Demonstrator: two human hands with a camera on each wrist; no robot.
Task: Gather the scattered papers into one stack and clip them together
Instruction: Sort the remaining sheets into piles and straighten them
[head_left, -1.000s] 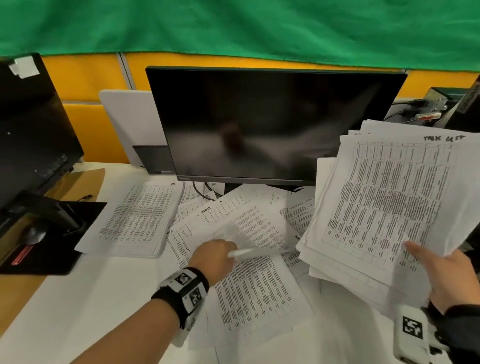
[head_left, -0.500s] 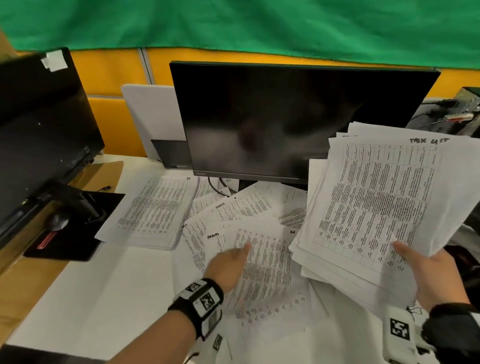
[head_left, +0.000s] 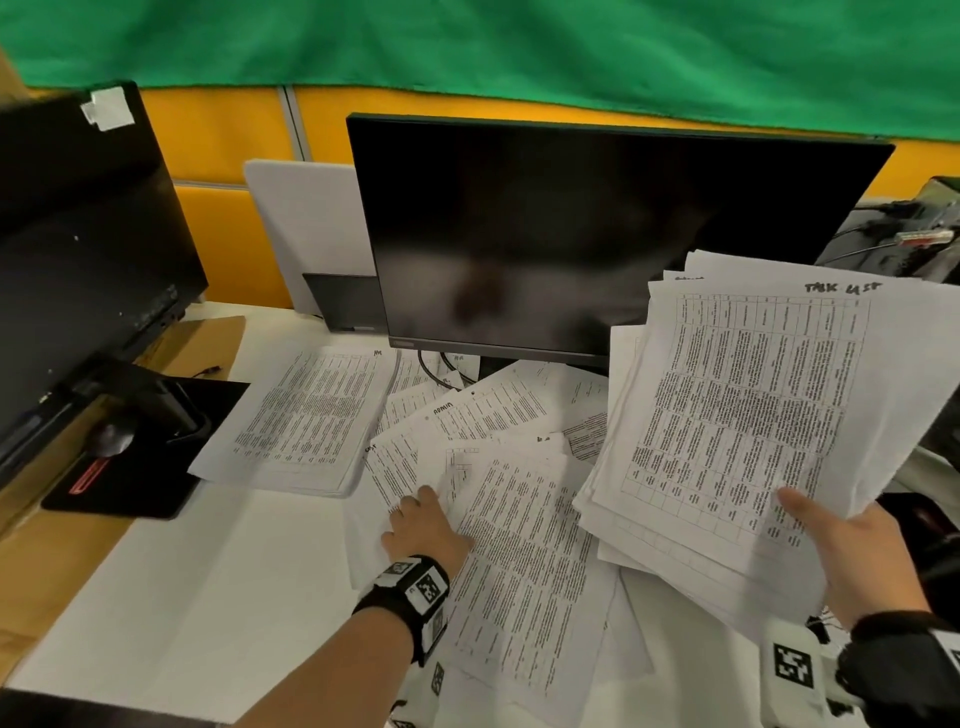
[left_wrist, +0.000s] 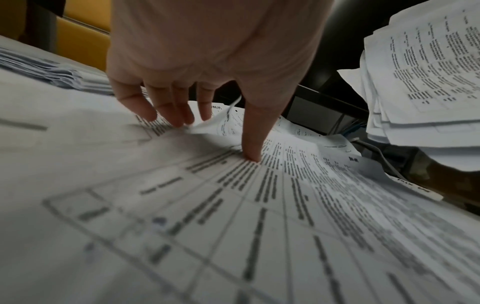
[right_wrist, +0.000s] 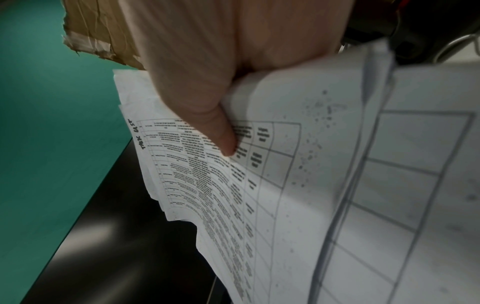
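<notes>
My right hand (head_left: 852, 545) holds a thick, uneven stack of printed papers (head_left: 737, 415) tilted up at the right, thumb on the top sheet headed "TASK LIST". The right wrist view shows that thumb (right_wrist: 223, 133) pressing the stack (right_wrist: 259, 205). My left hand (head_left: 421, 525) lies on the scattered papers (head_left: 519, 545) on the desk. In the left wrist view its thumb (left_wrist: 250, 158) presses a sheet (left_wrist: 233, 205) while the straight fingers (left_wrist: 176, 121) touch a raised sheet edge. A separate neat pile (head_left: 311, 415) lies further left. No clip is visible.
A black monitor (head_left: 597, 234) stands right behind the papers, its cables running under it. A second dark monitor (head_left: 78, 234) is at the left, above a black mouse pad (head_left: 156, 483) with a mouse (head_left: 111, 439). The white desk (head_left: 208, 597) shows at front left. Cabled equipment (head_left: 909, 234) sits at far right.
My left hand let go of the curled sheet it was lifting and now lies flatter on the loose papers, slightly nearer and to the left. The right hand still holds its stack.
</notes>
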